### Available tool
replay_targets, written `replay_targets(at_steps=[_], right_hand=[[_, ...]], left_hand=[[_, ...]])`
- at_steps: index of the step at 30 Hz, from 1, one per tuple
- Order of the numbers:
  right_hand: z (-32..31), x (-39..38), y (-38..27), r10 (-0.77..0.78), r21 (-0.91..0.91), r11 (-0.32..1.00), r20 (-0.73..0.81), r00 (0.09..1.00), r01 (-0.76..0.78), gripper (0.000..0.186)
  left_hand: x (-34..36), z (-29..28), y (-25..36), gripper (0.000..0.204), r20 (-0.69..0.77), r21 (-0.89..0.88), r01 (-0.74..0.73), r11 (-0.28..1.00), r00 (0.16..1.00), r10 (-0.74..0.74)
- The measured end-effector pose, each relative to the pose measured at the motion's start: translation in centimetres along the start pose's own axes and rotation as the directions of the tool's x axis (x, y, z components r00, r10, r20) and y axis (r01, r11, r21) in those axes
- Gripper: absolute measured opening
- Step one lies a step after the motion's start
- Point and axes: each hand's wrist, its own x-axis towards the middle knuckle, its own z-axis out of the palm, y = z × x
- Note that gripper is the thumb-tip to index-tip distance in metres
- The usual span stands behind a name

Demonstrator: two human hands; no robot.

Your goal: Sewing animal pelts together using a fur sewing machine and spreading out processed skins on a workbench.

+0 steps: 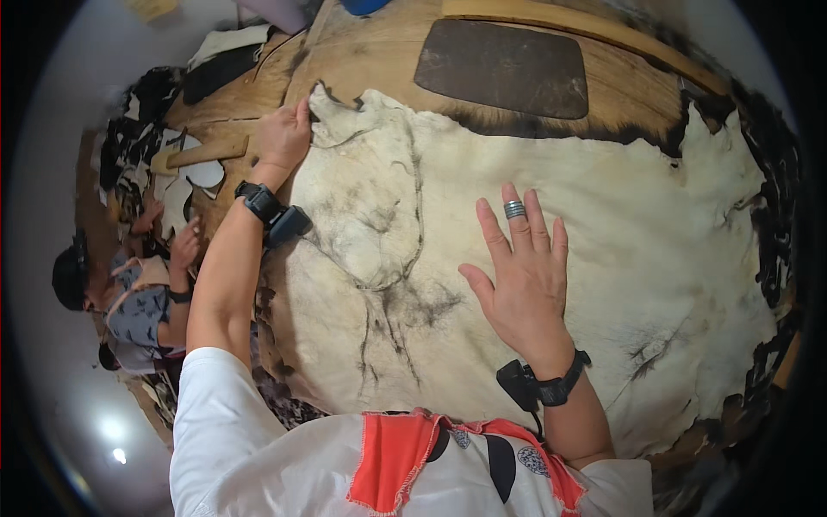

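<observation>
A large cream-coloured animal hide (620, 258) lies spread over the wooden table, with dark hair showing along parts of its edge. Near its upper left corner my left hand (282, 138) is closed on the hide's edge, thumb on top. My right hand (525, 276) rests flat on the middle of the hide, fingers spread, a ring on one finger. Dark seam-like lines outline a rounded patch (366, 215) between my hands. Both wrists wear black straps with small devices.
A dark flat rectangular board (504, 67) lies on the wooden table (362, 43) beyond the hide. A long wooden strip (586, 30) runs along the far edge. At the left, a wooden-handled tool (207, 152) lies among hide scraps, and another person (138, 297) works there.
</observation>
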Motion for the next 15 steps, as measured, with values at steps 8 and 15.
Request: replay_targets(at_steps=[8, 15], right_hand=[[1.8, 0.1, -0.2, -0.023, -0.05, 0.998, -0.016, 1.0, 0.022, 0.07], [1.3, -0.3, -0.7, -0.039, -0.13, 0.991, 0.002, 0.999, 0.039, 0.071]], left_hand=[[-0.4, -3.9, 2.0, 0.04, 0.153, -0.141, 0.174, 0.975, 0.977, -0.152], [-17.7, -13.2, 13.2, 0.077, 0.486, -0.247, -0.068, 0.967, 0.854, 0.184]])
